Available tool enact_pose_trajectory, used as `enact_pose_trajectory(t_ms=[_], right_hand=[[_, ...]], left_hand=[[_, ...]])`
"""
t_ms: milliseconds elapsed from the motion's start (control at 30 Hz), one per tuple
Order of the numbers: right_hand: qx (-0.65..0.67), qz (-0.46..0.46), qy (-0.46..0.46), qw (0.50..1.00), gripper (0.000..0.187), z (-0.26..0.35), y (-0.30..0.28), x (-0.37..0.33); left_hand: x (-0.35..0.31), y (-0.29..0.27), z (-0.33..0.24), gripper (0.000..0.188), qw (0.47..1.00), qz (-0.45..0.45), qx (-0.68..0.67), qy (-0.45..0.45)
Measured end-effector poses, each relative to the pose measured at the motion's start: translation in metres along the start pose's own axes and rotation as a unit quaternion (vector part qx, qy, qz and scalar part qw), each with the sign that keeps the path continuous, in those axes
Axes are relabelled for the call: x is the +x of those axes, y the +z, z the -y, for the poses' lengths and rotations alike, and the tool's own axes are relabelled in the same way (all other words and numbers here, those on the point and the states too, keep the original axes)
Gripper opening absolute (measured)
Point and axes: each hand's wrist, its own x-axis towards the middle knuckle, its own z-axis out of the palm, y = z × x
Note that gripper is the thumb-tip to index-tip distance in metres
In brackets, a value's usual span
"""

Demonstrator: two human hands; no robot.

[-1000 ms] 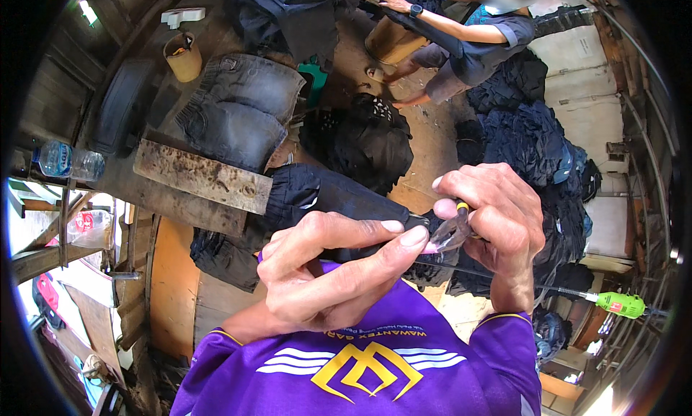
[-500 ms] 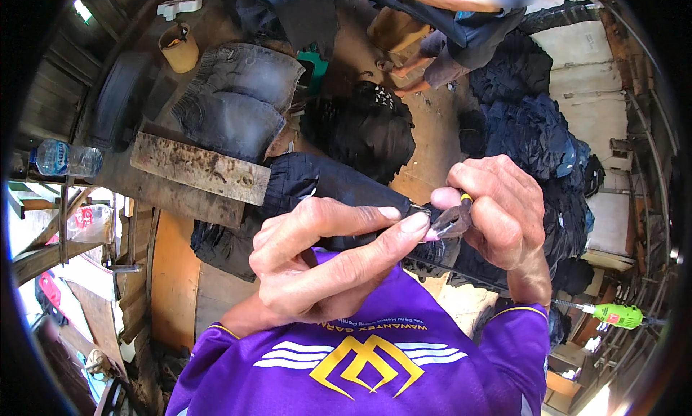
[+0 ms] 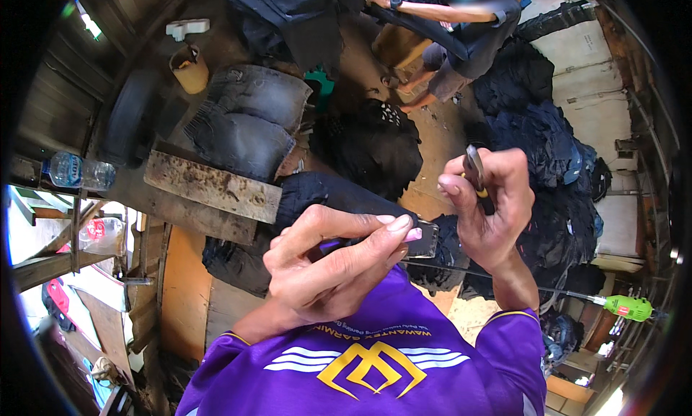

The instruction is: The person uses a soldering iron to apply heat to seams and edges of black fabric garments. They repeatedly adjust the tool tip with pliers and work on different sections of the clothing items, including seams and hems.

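Observation:
My left hand (image 3: 331, 268) pinches a small pinkish piece (image 3: 414, 234) between thumb and forefinger; what it is cannot be made out. Just behind these fingertips is the squared end (image 3: 427, 241) of a long dark form, partly hidden by the hand. My right hand (image 3: 494, 207) is raised to the right, apart from the left, with its fingers wrapped round small pliers (image 3: 474, 167). The pliers' metal jaws point upward, and a bit of yellow shows on the handle.
Black garments (image 3: 367, 142) lie heaped ahead, and a dark blue pile (image 3: 537, 157) spreads at right. Faded jeans (image 3: 249, 113) lie by a stained wooden plank (image 3: 213, 185). A green power tool (image 3: 627, 308) with a thin shaft hangs at right. Another person (image 3: 447, 41) handles dark cloth beyond.
My right hand has drawn the pliers away from the left fingertips, turning their jaws from the pinkish piece to upward. My left hand has stayed near its place, still pinching.

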Motion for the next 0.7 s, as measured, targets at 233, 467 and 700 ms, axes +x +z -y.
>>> enact_pose_trajectory(t_ms=[233,467,700], right_hand=[[0.212,0.131,0.259,0.933,0.031,-0.03,0.038,0.037],[0.086,0.329,0.218,0.915,0.03,-0.105,0.215,0.071],[0.25,0.435,0.305,0.81,0.041,-0.096,0.43,0.067]], left_hand=[[-0.013,-0.001,0.012,0.05,0.946,-0.035,-0.282,-0.154],[-0.029,-0.007,0.024,0.052,0.85,-0.166,-0.422,-0.27],[-0.057,-0.038,0.044,0.041,0.839,-0.27,-0.308,-0.359]])
